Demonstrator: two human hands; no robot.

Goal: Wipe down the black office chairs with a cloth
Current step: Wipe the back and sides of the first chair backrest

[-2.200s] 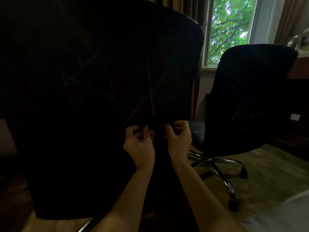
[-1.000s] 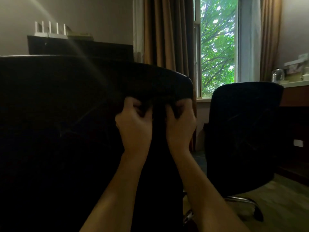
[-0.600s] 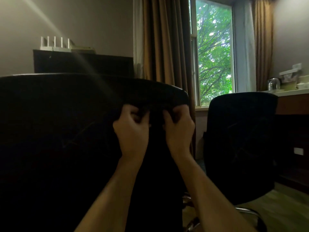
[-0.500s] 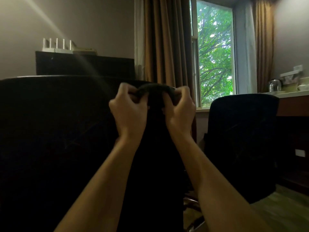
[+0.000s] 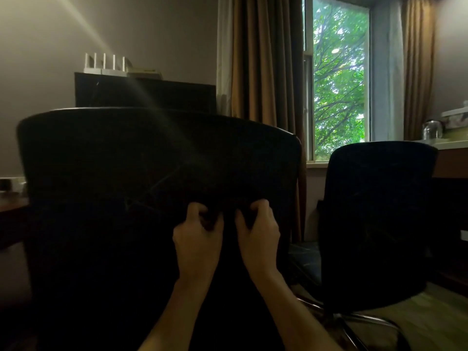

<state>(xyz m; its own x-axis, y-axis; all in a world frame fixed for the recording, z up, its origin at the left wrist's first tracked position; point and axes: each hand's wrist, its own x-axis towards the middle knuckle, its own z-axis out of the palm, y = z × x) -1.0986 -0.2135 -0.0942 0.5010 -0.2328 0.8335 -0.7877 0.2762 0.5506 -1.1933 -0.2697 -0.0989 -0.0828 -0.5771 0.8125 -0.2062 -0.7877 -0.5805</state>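
The back of a black office chair (image 5: pixel 114 186) fills the left and middle of the view. A dark cloth (image 5: pixel 228 214), hard to tell from the chair fabric, is bunched against the middle of the backrest. My left hand (image 5: pixel 197 236) and my right hand (image 5: pixel 258 231) sit side by side on it, both with fingers curled into the cloth. A second black office chair (image 5: pixel 374 219) stands to the right, its back toward me.
A window (image 5: pixel 339 79) with brown curtains (image 5: pixel 263 59) is behind the chairs. A dark monitor (image 5: pixel 144 95) with a white router (image 5: pixel 105 64) on top stands behind the near chair. A counter (image 5: pixel 453 145) with a glass jar is at far right. The second chair's chrome base (image 5: pixel 354 317) spreads over the floor.
Both hands and the cloth have slid down from the top edge of the backrest to its middle. Before that they had moved up from the lower back.
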